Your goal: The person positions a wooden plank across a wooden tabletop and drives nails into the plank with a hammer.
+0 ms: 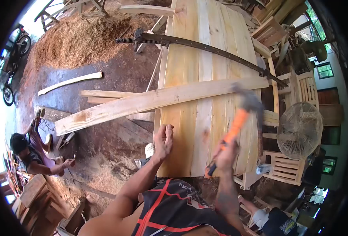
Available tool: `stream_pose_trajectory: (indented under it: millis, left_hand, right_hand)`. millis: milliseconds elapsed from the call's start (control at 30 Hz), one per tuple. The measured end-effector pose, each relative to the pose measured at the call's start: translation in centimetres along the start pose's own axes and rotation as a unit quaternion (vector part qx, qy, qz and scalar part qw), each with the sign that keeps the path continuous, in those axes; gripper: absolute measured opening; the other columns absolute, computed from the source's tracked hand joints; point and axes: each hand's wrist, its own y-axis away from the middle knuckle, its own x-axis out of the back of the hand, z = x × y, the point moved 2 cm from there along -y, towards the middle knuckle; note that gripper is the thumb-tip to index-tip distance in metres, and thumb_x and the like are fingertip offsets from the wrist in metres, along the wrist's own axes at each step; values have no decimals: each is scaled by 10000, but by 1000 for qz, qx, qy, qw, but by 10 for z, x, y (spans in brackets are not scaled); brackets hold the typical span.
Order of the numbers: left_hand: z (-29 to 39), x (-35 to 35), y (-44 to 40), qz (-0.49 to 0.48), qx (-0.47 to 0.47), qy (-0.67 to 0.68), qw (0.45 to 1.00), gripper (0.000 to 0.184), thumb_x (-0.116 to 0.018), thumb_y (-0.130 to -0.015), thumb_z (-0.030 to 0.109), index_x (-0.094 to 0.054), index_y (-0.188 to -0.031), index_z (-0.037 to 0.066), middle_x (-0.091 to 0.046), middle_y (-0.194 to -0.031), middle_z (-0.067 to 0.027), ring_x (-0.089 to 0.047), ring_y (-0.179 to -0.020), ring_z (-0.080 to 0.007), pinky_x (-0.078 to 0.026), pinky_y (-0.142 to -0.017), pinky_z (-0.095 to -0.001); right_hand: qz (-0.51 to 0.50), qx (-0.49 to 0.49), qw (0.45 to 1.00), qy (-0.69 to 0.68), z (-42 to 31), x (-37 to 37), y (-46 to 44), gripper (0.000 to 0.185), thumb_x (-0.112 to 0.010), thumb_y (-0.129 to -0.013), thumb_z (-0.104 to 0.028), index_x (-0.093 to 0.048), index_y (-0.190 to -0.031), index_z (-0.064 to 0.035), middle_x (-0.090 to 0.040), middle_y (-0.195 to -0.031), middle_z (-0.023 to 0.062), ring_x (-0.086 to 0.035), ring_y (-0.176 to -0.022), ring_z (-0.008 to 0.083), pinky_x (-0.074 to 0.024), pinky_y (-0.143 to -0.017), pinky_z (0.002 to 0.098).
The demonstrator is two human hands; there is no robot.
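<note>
My right hand (pixel 226 154) is closed round the orange and black handle of a hammer (pixel 237 125); its dark head is blurred over the right part of the joined plank panel (pixel 185 137). On the panel's left edge rests my left hand (pixel 164 141), its fingers curled together; whether something small is between them is hidden. A long loose board (pixel 142 103) lies across the panel beyond both hands and sticks out to the left. Farther off, a long metal bar clamp (pixel 209 48) spans the panel.
A person (pixel 32 153) in a dark cap crouches at the left, and another person (pixel 278 222) is at the lower right. A standing fan (pixel 300 130) and wooden chairs (pixel 284 168) are on the right. Sawdust (pixel 77 39) is heaped at the upper left.
</note>
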Motion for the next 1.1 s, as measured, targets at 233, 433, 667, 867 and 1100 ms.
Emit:
stream_pose_trajectory:
  millis: [233,433,667,867,1100]
  left_hand:
    - [0,0,-1,3,-7,-14,1000,291,-501,-1049,246,-622,-977,-8,-464,-648,38,-414,-594,-46,-356,-523,-248]
    - [6,2,-4,16,-17,73,997,309,-486,-1057,240,-596,-908,-7,-445,-614,51,-364,-551,-22,-295,-497,-223]
    - [3,1,-5,23,-54,18,998,327,-477,-1060,255,-592,-889,0,-436,-598,50,-350,-540,-23,-271,-488,-223]
    - [-1,2,-4,26,-30,34,999,312,-500,-1052,241,-607,-912,-16,-436,-622,56,-379,-559,-26,-315,-499,-224]
    - [1,-5,-5,10,-56,43,997,303,-505,-1052,235,-598,-884,0,-409,-611,73,-338,-544,-11,-274,-481,-216]
  right_hand:
    - [-35,141,989,-13,39,-11,9,462,-436,-1003,-528,-513,-925,-79,-530,-638,114,-536,-523,284,-488,-478,399]
    - [-103,-5,919,380,50,-34,6,518,-426,-1035,-435,-616,-881,22,-577,-653,255,-618,-604,392,-430,-530,471]
    - [-16,92,968,233,4,-15,3,534,-414,-1054,-409,-509,-689,-31,-445,-551,31,-452,-519,136,-346,-490,338]
    - [30,7,975,222,63,24,47,557,-405,-1055,-442,-492,-668,-52,-395,-496,-2,-412,-426,116,-321,-425,314]
    - [-11,-136,979,154,122,67,110,581,-414,-1029,-523,-542,-725,-45,-450,-484,5,-455,-362,101,-361,-358,281]
